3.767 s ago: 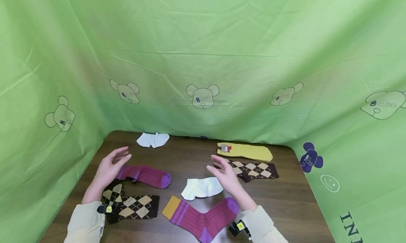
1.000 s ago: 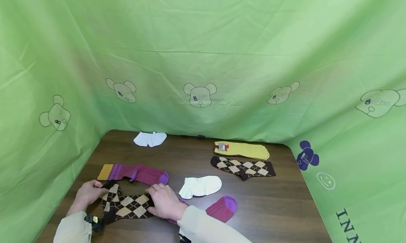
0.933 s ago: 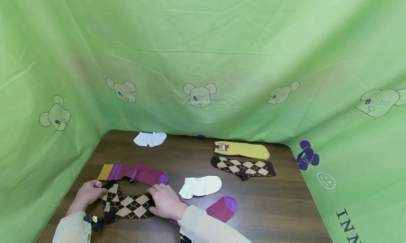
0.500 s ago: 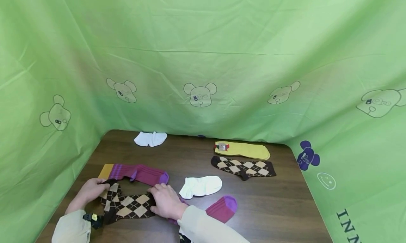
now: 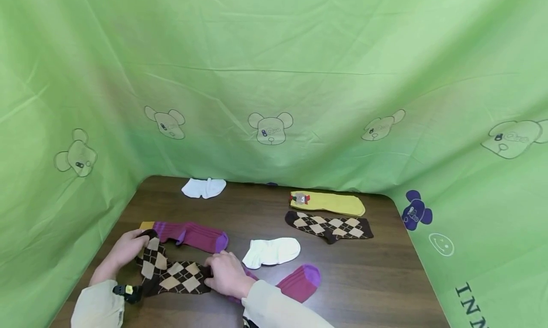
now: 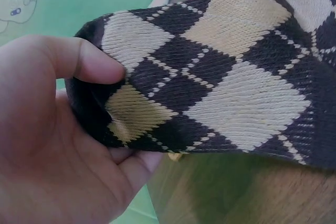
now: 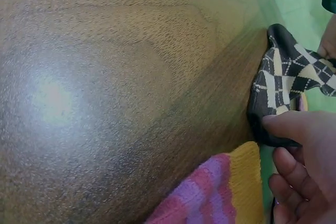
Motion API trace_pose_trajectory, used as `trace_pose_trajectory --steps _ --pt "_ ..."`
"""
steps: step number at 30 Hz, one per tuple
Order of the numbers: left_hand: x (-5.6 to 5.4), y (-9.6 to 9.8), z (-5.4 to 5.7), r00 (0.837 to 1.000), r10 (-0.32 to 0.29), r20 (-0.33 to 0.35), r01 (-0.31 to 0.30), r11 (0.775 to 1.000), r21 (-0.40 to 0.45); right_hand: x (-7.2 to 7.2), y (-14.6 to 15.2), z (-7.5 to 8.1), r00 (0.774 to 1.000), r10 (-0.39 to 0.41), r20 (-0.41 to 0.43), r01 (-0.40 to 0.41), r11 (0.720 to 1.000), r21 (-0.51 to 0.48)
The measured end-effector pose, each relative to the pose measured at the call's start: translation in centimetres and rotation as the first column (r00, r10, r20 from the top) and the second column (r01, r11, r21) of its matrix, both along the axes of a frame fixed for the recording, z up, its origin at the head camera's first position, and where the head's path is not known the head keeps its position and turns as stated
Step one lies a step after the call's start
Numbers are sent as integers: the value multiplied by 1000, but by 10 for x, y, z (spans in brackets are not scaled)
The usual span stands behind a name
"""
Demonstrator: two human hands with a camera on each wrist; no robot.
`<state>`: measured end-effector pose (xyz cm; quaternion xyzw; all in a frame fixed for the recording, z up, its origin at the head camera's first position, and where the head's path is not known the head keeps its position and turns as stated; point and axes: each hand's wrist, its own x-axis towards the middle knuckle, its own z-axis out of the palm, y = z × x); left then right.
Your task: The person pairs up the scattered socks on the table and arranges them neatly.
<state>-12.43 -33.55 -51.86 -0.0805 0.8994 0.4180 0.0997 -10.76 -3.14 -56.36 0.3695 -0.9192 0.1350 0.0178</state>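
Observation:
A dark brown argyle sock [image 5: 180, 276] with tan and cream diamonds lies at the table's near left. My left hand [image 5: 124, 252] pinches its dark toe end, thumb on top and fingers beneath. The left wrist view shows that end of the sock [image 6: 220, 72] raised off the wood. At the other end, my right hand [image 5: 229, 273] grips the dark cuff, and the right wrist view has the thumb [image 7: 286, 124] pressed on it. Under the right forearm, a magenta sock [image 5: 299, 283] with a purple toe is partly covered; its mustard cuff [image 7: 247, 174] shows in the right wrist view.
Behind the held sock lies another magenta sock [image 5: 201, 236]. One white sock [image 5: 271, 253] is mid-table, another white sock [image 5: 203, 188] at the back left. A yellow sock [image 5: 327, 203] and a second argyle sock [image 5: 329, 226] lie back right. Green cloth [image 5: 274, 90] surrounds the table.
Earlier both hands hovered apart above the table; now they hold the argyle sock at its two ends. Over the last half second the left hand has raised the toe end slightly.

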Motion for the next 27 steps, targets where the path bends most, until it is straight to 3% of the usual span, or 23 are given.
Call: trace_pose_trajectory --steps 7,13,20,27 --pt "-1 10 2 999 22 -33 -21 999 34 0 2 -4 1000 4 0 -4 989 -145" --pt "-5 10 5 997 18 -73 -18 1000 -3 -1 0 5 985 -19 170 70 953 -296" --pt "-7 16 6 992 50 -115 -48 999 23 -4 4 19 941 -19 338 187 861 -473" --pt "-11 22 6 984 61 -165 -56 998 38 -9 8 25 903 1 430 273 771 -575"
